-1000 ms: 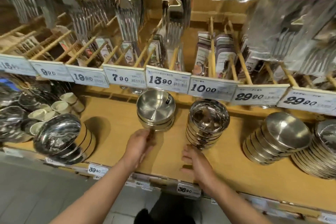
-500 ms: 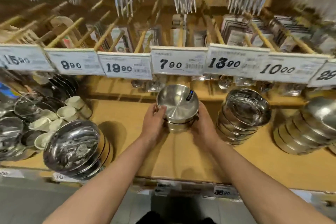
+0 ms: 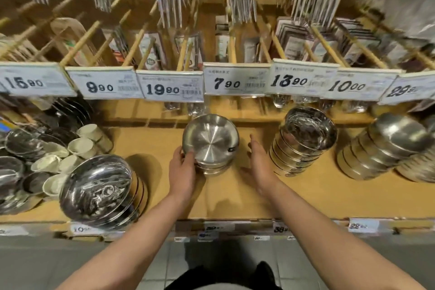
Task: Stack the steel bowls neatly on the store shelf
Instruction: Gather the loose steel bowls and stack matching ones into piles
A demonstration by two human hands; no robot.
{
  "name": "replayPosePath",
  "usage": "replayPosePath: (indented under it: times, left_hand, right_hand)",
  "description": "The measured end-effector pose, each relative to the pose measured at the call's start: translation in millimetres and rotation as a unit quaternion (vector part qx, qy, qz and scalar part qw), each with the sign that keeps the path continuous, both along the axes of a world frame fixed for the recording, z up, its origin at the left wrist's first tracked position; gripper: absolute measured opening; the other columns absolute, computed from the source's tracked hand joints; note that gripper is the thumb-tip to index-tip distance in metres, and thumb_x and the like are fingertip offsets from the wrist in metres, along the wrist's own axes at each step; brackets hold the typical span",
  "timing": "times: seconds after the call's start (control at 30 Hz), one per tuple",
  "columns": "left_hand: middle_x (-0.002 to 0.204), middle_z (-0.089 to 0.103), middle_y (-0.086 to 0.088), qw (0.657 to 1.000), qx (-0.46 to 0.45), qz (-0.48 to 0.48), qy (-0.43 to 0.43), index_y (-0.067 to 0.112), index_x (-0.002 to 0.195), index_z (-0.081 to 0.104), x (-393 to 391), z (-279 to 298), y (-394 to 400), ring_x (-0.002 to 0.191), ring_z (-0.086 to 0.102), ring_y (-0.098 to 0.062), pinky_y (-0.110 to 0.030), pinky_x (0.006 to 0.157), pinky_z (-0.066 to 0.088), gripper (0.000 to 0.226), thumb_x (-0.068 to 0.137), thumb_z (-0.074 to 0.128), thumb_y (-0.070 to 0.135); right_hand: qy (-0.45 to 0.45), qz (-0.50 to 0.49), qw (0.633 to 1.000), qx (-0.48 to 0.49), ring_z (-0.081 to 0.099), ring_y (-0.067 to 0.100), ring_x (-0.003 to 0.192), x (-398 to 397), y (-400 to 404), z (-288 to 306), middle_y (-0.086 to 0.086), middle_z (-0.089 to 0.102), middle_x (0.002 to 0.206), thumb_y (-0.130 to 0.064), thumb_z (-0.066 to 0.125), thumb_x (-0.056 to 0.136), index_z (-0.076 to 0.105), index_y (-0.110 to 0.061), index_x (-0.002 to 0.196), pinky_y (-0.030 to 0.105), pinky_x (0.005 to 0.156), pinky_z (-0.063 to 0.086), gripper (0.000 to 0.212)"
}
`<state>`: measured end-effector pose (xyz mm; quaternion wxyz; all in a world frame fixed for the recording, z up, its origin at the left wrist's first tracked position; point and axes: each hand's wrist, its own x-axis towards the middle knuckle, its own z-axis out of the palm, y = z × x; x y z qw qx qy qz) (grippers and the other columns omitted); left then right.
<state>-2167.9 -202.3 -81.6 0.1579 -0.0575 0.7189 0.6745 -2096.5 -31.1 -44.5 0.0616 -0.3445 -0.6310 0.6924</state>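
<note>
A short stack of matte steel bowls (image 3: pixel 210 141) stands on the wooden shelf (image 3: pixel 306 195) at the middle, its top bowl tilted toward me. My left hand (image 3: pixel 182 169) grips the stack's left rim with thumb and fingers curled on it. My right hand (image 3: pixel 257 167) hovers just right of the stack, fingers straight, a small gap between it and the bowls. A taller stack of shiny steel bowls (image 3: pixel 303 141) stands further right.
Tilted stacks of steel bowls (image 3: pixel 386 146) fill the right end. A large mirror-finish bowl stack (image 3: pixel 98 190) leans at front left, with cream cups (image 3: pixel 82 146) and dark dishes behind it. Price tags (image 3: pixel 233 82) and hanging cutlery overhang the shelf.
My right hand has let go of the middle stack and pulled back to the right. My left hand stays on the stack's left side. The view has shifted slightly.
</note>
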Motion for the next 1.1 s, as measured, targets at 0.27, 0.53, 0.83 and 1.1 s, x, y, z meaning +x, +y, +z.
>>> replayPosePath:
  times: [0.27, 0.53, 0.83, 1.1]
  left_hand:
    - [0.136, 0.059, 0.003, 0.999, -0.003, -0.010, -0.037, 0.034, 0.154, 0.031, -12.5, -0.7, -10.1, 0.126, 0.055, -0.023, -0.049, 0.111, 0.042, 0.060, 0.097, 0.046, 0.050]
    - [0.116, 0.069, 0.003, 0.998, 0.000, -0.059, -0.024, 0.030, 0.116, 0.067, -16.3, 7.0, -22.1, 0.114, 0.062, -0.018, -0.035, 0.093, 0.050, 0.037, 0.095, 0.043, 0.048]
    - [0.106, 0.075, 0.008, 0.995, -0.033, -0.037, 0.084, 0.029, 0.104, 0.074, 16.8, 1.6, -20.5, 0.107, 0.066, -0.013, -0.045, 0.102, 0.050, 0.038, 0.099, 0.038, 0.039]
    - [0.103, 0.074, 0.009, 0.985, -0.126, -0.064, 0.098, 0.035, 0.102, 0.070, 36.3, 10.0, -21.1, 0.106, 0.065, -0.016, -0.048, 0.100, 0.050, 0.050, 0.089, 0.030, 0.063]
  right_hand:
    - [0.013, 0.052, 0.993, -0.103, 0.060, 0.006, 0.110, 14.8, -30.0, 5.4, -0.012, 0.066, 0.116, -0.042, 0.026, 0.109, 0.059, -0.036, 0.115, 0.039, 0.095, 0.051, 0.034]
    - [-0.030, 0.026, 0.995, -0.089, 0.060, 0.019, 0.105, 33.4, -21.4, -6.5, -0.001, 0.068, 0.108, -0.041, 0.027, 0.109, 0.060, -0.020, 0.112, 0.042, 0.089, 0.047, 0.040]
    - [0.047, 0.153, 0.986, 0.044, 0.067, -0.004, 0.095, 17.8, -5.5, -7.5, -0.021, 0.073, 0.103, -0.039, 0.036, 0.106, 0.066, -0.034, 0.119, 0.025, 0.080, 0.059, 0.033]
    - [0.040, 0.197, 0.975, 0.099, 0.064, 0.016, 0.112, 44.7, 13.0, -7.1, -0.010, 0.070, 0.119, -0.035, 0.049, 0.098, 0.070, -0.040, 0.109, 0.035, 0.091, 0.052, 0.024]
